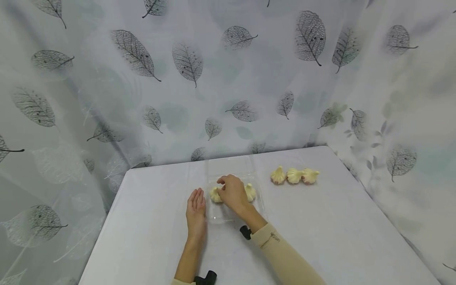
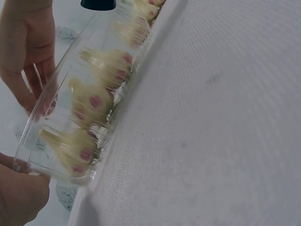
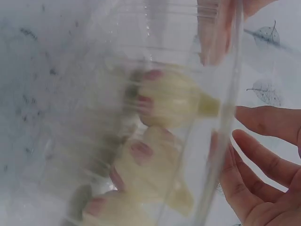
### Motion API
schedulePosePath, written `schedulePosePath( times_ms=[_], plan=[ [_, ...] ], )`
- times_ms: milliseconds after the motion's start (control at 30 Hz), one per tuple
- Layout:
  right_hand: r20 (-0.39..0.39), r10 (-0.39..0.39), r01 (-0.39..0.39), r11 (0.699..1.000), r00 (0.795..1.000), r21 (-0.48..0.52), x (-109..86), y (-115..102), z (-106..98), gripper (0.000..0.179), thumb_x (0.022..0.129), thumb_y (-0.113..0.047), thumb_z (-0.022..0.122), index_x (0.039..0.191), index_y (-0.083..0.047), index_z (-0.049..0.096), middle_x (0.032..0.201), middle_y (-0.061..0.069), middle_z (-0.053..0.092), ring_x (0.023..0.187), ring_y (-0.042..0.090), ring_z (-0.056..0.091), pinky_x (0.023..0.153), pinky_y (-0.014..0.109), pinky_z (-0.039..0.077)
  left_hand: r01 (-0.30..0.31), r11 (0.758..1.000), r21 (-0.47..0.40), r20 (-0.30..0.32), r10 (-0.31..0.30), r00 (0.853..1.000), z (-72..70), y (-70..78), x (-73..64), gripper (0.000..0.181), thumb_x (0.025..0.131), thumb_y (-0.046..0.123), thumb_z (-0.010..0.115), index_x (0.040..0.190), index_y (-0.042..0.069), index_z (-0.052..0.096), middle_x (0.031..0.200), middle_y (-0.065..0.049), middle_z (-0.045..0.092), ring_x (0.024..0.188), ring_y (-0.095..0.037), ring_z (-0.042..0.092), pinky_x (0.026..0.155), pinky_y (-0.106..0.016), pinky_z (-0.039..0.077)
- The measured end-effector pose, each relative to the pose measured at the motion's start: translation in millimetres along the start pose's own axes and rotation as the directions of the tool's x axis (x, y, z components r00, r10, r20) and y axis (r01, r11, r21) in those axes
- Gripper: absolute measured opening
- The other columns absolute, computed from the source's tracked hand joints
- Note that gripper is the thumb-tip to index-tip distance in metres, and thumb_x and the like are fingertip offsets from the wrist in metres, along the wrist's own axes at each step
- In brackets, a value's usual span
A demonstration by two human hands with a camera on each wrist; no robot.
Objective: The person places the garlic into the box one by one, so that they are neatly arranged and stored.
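Observation:
A clear plastic box (image 1: 218,215) with its lid part folded back holds a row of pale garlic bulbs. One bulb (image 1: 215,195) shows left of my right hand, another (image 1: 250,192) on the other side; the left wrist view shows a third (image 2: 91,101). My left hand (image 1: 196,211) rests along the box's left side, fingers straight and touching its wall. Over the box, my right hand (image 1: 233,194) has its thumb and fingers apart; in the right wrist view they are close to a garlic stem (image 3: 209,106), with nothing held.
Three more garlic bulbs (image 1: 293,175) stand in a row right of the box. Everything lies on a white-covered table (image 1: 153,221). Leaf-patterned curtains (image 1: 246,75) hang behind and at both sides. Each wrist wears a small black camera.

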State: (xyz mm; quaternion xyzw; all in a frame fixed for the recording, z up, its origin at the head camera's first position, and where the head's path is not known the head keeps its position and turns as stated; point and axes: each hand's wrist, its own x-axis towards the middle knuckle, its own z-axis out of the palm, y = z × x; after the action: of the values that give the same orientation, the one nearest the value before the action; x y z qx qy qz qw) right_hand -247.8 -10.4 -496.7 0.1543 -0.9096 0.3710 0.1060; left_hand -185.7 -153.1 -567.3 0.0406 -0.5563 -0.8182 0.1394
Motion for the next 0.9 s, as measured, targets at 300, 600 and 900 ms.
schedulePosePath(
  times_ms=[300,600,900],
  plan=[
    [-0.066,-0.023,0.025,0.999,0.998,0.025,-4.6,5.3,-22.7,0.018,0.084,-0.002,0.080,0.101,-0.006,0.080,0.093,0.008,0.076,0.076,0.013,0.070,0.067,0.029,0.061,0.004,1.000,0.007,0.000,-0.004,1.000,-0.1,0.3,-0.3,0.056,0.107,-0.011,0.039,0.160,-0.005,0.023,0.167,-0.019,0.030,0.157,-0.028,0.027,0.125,-0.028,0.033],
    [-0.180,-0.019,0.030,0.998,0.984,0.054,-12.1,19.1,-53.3,0.012,0.088,-0.003,0.078,0.099,-0.006,0.080,0.091,0.005,0.075,0.078,0.016,0.071,0.067,0.030,0.063,0.019,0.999,0.045,-0.018,-0.018,1.000,0.4,2.2,-1.6,0.055,0.107,-0.011,0.038,0.160,-0.003,0.024,0.167,-0.018,0.031,0.157,-0.029,0.027,0.125,-0.028,0.033],
    [-0.292,0.022,0.000,0.997,0.956,0.075,-17.8,47.5,-77.7,0.010,0.088,-0.005,0.079,0.098,-0.006,0.079,0.095,0.008,0.075,0.083,0.026,0.073,0.069,0.038,0.064,0.037,0.998,0.041,0.020,-0.038,0.999,-0.5,1.7,-3.1,0.057,0.109,-0.008,0.036,0.162,0.001,0.020,0.168,-0.014,0.027,0.158,-0.025,0.024,0.125,-0.026,0.032]
  ],
)
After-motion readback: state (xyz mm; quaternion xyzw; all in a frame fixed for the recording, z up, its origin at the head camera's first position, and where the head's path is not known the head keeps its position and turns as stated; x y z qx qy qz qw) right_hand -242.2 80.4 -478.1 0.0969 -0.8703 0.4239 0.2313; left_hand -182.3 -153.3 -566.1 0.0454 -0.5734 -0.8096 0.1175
